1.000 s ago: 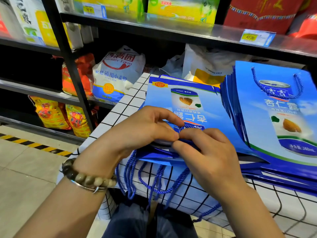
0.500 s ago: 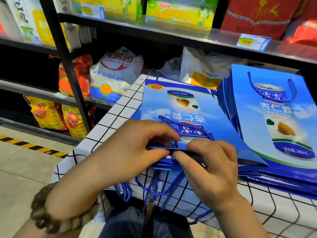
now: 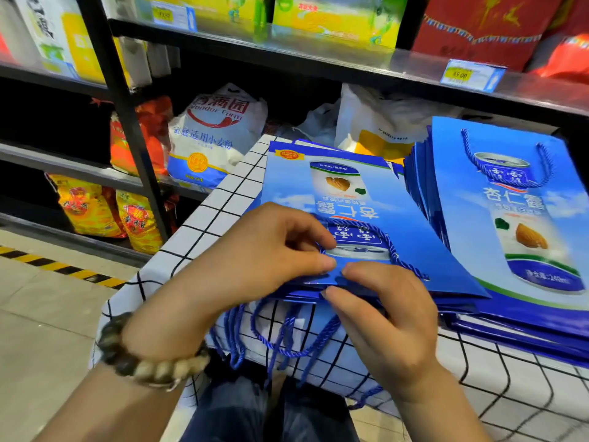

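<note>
Item in hand: a flat, glossy blue paper gift bag (image 3: 414, 250) printed with a drink can and an almond. It lies face up as the top sheet of a stack of like blue bags (image 3: 296, 294), at the near edge of the bench (image 3: 207, 224), which is draped in white cloth with a black grid. A blue twisted cord handle (image 3: 393, 256) lies looped over the bag's printed face. The left hand (image 3: 264, 260) has its grip closed on the bag's near rim, thumb and curled forefinger pinching the paper. The right hand (image 3: 382, 320) meets it just beside, thumb under and forefinger over the same rim, also pinching it. The two sets of fingertips are almost touching. A bracelet of brown and cream beads (image 3: 153, 362) sits on the left wrist. Below the hands, loose blue cord handles (image 3: 287, 339) hang over the bench edge in front of dark trousers (image 3: 255, 409). To the right, touching the first stack, lies a second stack of identical blue bags (image 3: 526, 202) with its top handle looped upward. Behind the bench stands black metal shelving (image 3: 127, 122) holding a white flour sack with red and blue print (image 3: 216, 135), a white plastic bag with a yellow patch (image 3: 379, 129) and yellow-and-red packets (image 3: 95, 208) on the lower tier. The upper tier holds yellow-green cartons (image 3: 334, 20), red boxes (image 3: 478, 27) and a blue-edged price tag (image 3: 471, 74). On the left is a pale tiled floor (image 3: 38, 330) with a yellow-and-black hazard stripe (image 3: 47, 266).
</note>
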`<state>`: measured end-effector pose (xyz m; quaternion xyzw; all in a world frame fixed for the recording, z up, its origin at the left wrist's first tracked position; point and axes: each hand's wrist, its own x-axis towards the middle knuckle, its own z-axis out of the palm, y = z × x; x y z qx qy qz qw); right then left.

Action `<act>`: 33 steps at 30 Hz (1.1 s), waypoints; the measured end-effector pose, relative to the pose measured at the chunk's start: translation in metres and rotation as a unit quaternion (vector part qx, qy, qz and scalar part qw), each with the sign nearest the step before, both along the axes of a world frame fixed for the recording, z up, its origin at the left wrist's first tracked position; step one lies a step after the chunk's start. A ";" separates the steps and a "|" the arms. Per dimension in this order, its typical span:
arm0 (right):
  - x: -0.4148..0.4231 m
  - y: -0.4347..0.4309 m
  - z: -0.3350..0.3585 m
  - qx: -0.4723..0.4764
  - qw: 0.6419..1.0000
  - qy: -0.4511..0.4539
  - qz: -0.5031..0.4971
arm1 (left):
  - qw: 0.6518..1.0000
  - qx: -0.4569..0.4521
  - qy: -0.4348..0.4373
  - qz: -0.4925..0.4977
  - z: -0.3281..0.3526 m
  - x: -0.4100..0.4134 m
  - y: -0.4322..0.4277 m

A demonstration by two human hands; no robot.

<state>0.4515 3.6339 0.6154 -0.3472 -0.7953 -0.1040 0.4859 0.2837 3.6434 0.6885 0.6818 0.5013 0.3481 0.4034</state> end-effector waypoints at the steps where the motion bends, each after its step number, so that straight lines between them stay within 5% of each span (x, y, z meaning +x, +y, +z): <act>1: -0.001 0.000 0.000 0.006 1.000 -0.019 -0.009 | 1.000 0.011 0.013 0.020 -0.002 0.003 0.004; 6: -0.001 -0.003 0.002 -0.013 0.994 -0.089 -0.059 | 0.985 0.031 -0.075 0.151 -0.012 0.001 0.020; 13: -0.009 -0.005 0.026 -0.014 0.968 -0.232 -0.093 | 0.963 0.148 -0.110 0.194 -0.009 -0.010 0.012; 17: -0.007 -0.001 0.053 0.020 0.992 -0.061 -0.104 | 0.880 0.287 -0.230 0.301 -0.002 -0.029 0.004; 20: -0.005 0.006 0.084 0.060 0.978 0.143 -0.137 | 0.940 0.229 -0.159 0.197 0.001 -0.014 -0.009; 23: 0.000 0.018 0.109 0.006 0.926 0.375 -0.039 | 0.972 0.223 -0.044 0.068 0.005 0.007 -0.014; 26: -0.003 0.022 0.117 -0.157 0.792 0.580 0.107 | 0.957 0.285 0.038 0.049 0.013 0.013 -0.004; 29: -0.017 0.015 0.099 -0.300 0.700 0.634 0.131 | 0.955 0.263 0.114 0.074 0.016 0.006 0.009; 33: -0.025 0.008 0.064 -0.417 0.650 0.627 0.096 | 0.966 0.150 0.204 0.048 0.001 -0.007 0.017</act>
